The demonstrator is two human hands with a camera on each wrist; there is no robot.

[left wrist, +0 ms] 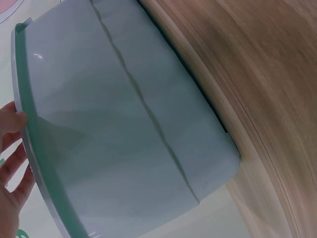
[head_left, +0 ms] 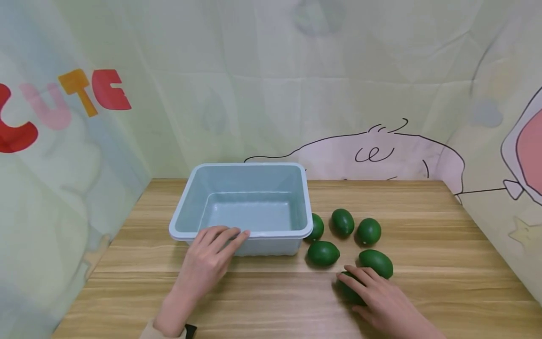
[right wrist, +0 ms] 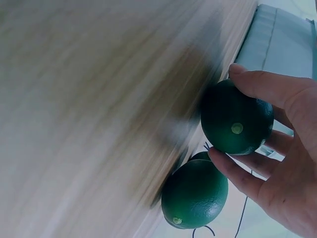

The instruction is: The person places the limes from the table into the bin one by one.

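Observation:
A light blue plastic basin (head_left: pixel 302 202) stands on the wooden table, its inside bare. My left hand (head_left: pixel 213 252) holds its near rim, fingers over the edge; in the left wrist view the thumb (left wrist: pixel 14 120) lies against the rim's outer side. My right hand (head_left: pixel 377 299) is round a dark green lime (head_left: pixel 348 288) at the near right. In the right wrist view, thumb and fingers curve about that lime (right wrist: pixel 237 116), which sits at the table surface. Just beyond it lies another lime (head_left: pixel 376 263), seen below the held one in the right wrist view.
More limes lie right of the basin: one lime (head_left: pixel 323 254) near its corner, one lime (head_left: pixel 315 227) partly hidden behind its wall, and two farther back, a lime (head_left: pixel 342 222) and a lime (head_left: pixel 369 231). Printed cloth (head_left: pixel 271 94) hangs behind the table (head_left: pixel 423 212).

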